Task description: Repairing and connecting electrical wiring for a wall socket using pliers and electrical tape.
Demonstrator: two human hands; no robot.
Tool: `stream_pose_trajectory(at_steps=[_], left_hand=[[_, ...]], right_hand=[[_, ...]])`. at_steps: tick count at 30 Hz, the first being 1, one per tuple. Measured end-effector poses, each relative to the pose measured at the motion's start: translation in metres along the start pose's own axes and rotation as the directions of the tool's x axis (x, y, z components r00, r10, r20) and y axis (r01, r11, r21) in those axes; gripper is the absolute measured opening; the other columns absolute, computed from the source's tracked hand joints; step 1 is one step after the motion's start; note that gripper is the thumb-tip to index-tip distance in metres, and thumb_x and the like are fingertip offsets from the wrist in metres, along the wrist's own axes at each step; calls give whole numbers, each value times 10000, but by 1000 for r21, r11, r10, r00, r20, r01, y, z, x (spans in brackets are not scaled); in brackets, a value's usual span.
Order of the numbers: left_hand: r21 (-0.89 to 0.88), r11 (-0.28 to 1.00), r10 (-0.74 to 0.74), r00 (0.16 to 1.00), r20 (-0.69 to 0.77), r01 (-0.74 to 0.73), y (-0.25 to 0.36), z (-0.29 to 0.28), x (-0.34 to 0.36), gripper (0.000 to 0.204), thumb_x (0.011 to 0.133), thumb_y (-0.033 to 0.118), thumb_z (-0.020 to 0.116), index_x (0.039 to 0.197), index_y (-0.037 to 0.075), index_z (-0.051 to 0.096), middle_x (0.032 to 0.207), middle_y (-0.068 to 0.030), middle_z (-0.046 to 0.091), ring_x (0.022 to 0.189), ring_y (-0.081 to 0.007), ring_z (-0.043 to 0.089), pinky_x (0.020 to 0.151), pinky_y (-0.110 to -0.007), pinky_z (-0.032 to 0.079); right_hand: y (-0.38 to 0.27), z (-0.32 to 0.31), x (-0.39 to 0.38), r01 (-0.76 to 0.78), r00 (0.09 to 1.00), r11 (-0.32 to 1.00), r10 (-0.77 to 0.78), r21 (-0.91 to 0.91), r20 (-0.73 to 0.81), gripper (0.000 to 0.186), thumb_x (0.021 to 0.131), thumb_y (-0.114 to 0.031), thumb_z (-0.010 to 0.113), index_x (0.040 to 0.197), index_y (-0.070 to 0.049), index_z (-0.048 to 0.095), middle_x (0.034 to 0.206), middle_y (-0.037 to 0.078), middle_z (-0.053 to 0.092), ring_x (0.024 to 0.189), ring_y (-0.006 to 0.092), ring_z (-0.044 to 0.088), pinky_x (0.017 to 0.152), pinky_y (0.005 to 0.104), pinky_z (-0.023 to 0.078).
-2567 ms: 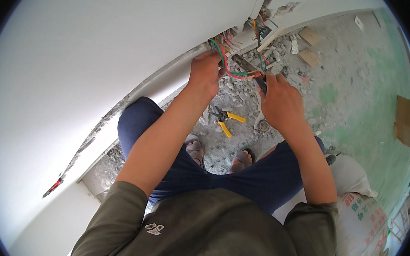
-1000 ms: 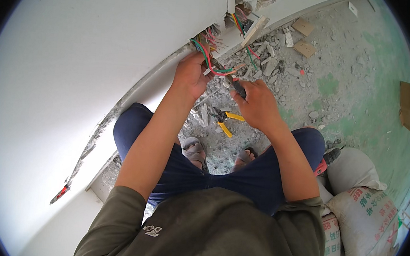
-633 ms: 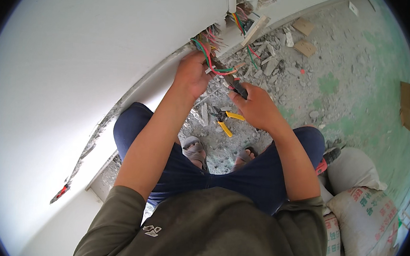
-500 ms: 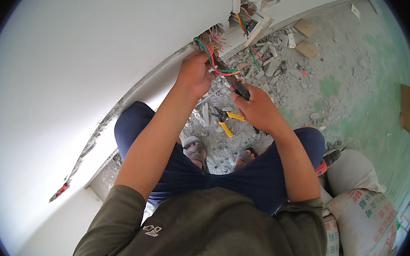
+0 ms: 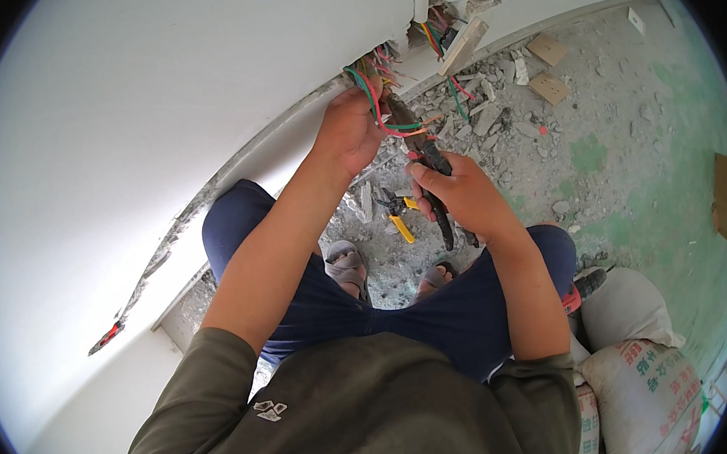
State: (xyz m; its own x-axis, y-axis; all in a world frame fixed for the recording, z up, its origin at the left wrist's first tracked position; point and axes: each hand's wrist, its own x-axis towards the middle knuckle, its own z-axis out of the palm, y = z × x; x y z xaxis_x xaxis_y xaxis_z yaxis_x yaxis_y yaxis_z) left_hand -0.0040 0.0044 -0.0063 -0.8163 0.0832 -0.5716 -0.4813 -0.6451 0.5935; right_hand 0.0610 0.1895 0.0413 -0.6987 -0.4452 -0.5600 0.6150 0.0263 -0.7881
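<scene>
By the hole in the wall (image 5: pixel 366 60), my left hand (image 5: pixel 352 128) is closed around electrical wires, its fingertips partly hidden. Red and green wires (image 5: pixel 398 130) loop out past this hand, and bare copper shows at their ends. My right hand (image 5: pixel 462 192) grips black-handled pliers (image 5: pixel 439 206), the thumb lying over the handles. The two handles stand somewhat apart below the hand. The dark jaws point up and left, beside the left fingertips and behind the looped wires; what lies between them is not clear.
Yellow-handled pliers (image 5: pixel 401 228) lie on the rubble-strewn floor (image 5: pixel 588 193) between my feet. A second wall opening with wires has a pale plate (image 5: pixel 464 45) hanging by it. Brown plates (image 5: pixel 548 89) lie beyond. Full sacks (image 5: pixel 640 402) and a red-and-black tool (image 5: pixel 582 289) are at right.
My right hand has shifted slightly right and down and loosened its wrap, so more of the black handles shows. The pliers have turned steeper. My left hand stays nearly still at the wires.
</scene>
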Motion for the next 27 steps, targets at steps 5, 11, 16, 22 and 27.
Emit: stream_pose_trajectory(at_steps=[5,11,16,22,27], left_hand=[[-20,1000,-23,998,59,24,5,16,-11,221,919,249,618,1052,75,590,915,-4,560,866,-148,515,844,-389,462],[-126,991,-42,999,19,44,4,16,-12,267,885,302,664,1033,85,611,824,14,539,754,-118,508,753,-327,458],[-54,998,-25,1000,6,25,6,20,-16,268,879,315,672,1041,107,624,759,45,483,674,-83,453,711,-289,443],[-16,999,-40,999,-9,40,6,17,-13,208,880,292,673,994,122,635,736,67,428,642,-72,410,709,-289,436],[19,998,-61,998,-9,61,7,8,-8,199,900,269,648,1014,107,623,774,48,484,683,-100,469,750,-338,463]], right_hand=[[3,-7,3,0,1000,998,1,-64,21,208,934,-215,565,917,-8,556,687,24,541,535,101,499,508,256,391],[0,-4,6,-11,1000,987,12,-160,4,215,924,-224,573,920,-9,557,635,13,519,521,91,487,501,256,374],[2,-4,5,-6,1000,985,0,-174,-31,215,918,-229,574,917,-14,560,605,7,513,508,89,479,488,259,370],[4,0,7,20,997,980,-35,-200,-73,236,912,-245,580,955,-13,565,591,3,511,501,85,477,475,257,366],[8,-1,8,24,995,973,-45,-228,-90,254,916,-245,577,1000,-5,564,613,7,520,506,87,483,477,252,375]])
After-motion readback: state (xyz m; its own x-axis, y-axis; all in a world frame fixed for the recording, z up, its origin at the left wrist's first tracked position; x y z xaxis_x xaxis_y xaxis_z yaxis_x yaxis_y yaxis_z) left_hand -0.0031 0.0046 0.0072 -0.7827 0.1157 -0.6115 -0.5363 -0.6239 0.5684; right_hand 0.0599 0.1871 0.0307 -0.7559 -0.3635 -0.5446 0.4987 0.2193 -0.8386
